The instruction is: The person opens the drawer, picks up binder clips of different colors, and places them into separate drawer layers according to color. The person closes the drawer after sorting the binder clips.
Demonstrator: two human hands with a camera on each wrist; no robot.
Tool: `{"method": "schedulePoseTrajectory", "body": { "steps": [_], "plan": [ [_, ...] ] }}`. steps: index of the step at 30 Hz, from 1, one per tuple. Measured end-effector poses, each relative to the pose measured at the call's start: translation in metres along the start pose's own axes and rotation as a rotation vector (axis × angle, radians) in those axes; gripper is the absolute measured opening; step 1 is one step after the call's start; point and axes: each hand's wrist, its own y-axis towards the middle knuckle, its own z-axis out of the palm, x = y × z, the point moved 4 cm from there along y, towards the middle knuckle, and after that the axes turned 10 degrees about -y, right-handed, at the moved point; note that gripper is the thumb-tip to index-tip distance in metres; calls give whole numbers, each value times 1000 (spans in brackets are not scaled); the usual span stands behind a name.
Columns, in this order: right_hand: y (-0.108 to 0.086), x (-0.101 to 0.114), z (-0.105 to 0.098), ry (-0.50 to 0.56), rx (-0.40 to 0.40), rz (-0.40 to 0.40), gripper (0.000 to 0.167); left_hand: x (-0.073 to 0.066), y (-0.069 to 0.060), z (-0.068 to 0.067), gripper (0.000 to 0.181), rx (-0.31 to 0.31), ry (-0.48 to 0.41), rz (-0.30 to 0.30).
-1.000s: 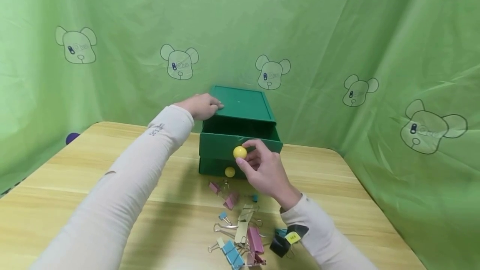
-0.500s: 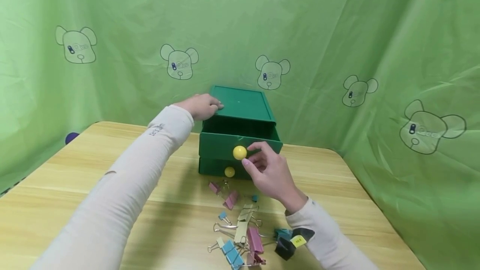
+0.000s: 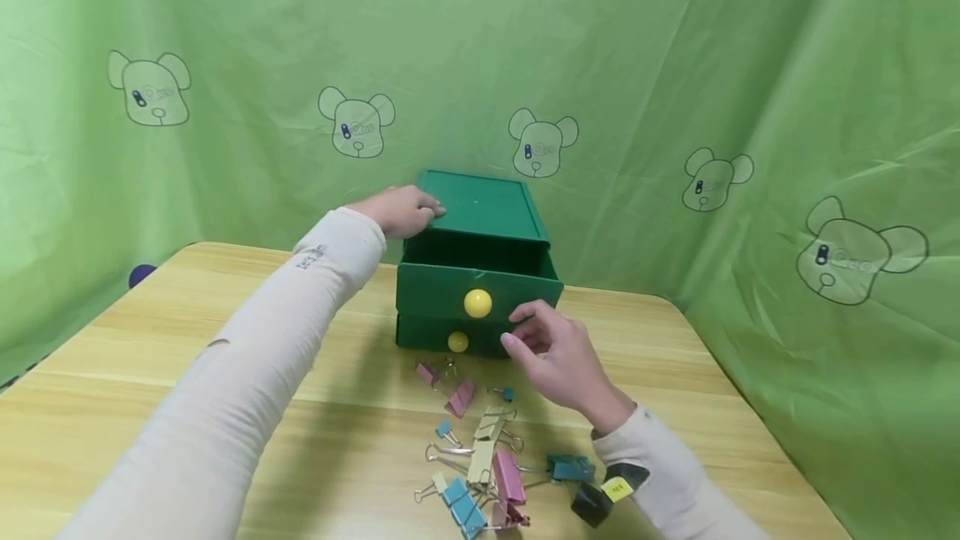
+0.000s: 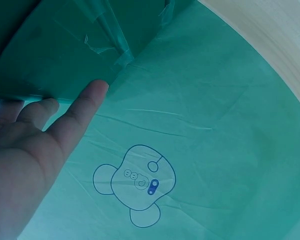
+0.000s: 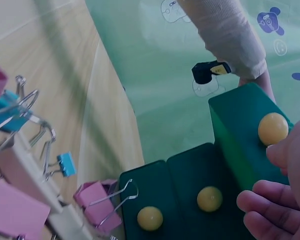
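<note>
A green drawer cabinet (image 3: 480, 202) has its top drawer (image 3: 435, 290) pulled out, with a yellow knob (image 3: 477, 303) on its front. My left hand (image 3: 401, 211) rests on the cabinet's top at the left edge; in the left wrist view the fingers of that hand (image 4: 40, 140) lie along a green panel (image 4: 55, 55). To the right of the knob, my right hand (image 3: 562, 357) holds nothing, thumb and fingers bent and apart. The right wrist view puts its thumb (image 5: 277, 154) close beside the yellow knob (image 5: 273, 129); two more knobs show on the lower fronts.
Several binder clips in pink (image 3: 509, 477), blue (image 3: 464, 508) and cream (image 3: 482, 463) lie in front of the cabinet. A teal clip (image 3: 570, 467) lies near the right wrist's black camera (image 3: 592, 504). A green patterned curtain (image 3: 630, 40) stands behind the wooden table (image 3: 345, 440).
My right hand has let go of the upper knob and moved right and slightly down. The left hand stays on the cabinet top, and the drawer stands out as before.
</note>
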Motion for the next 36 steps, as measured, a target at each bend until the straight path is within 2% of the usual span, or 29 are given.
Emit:
{"method": "schedulePoseTrajectory", "body": {
  "steps": [7, 16, 25, 33, 36],
  "plan": [
    [-10, -10, -2, -35, 75, 46, 14, -4, -2, -3, 44, 0, 9, 3],
    [-26, -27, -3, -93, 200, 95, 12, -6, 1, -4, 43, -1, 15, 3],
    [-40, -36, -1, -103, 414, 91, 13, -3, 2, -1, 44, 5, 13, -4],
    [-48, -36, 4, -71, 457, 55, 14, 0, 1, -1, 43, 3, 6, -7],
    [-51, -34, 9, -59, 506, 43, 15, 0, 0, 0, 43, 2, -6, -8]
  ]
}}
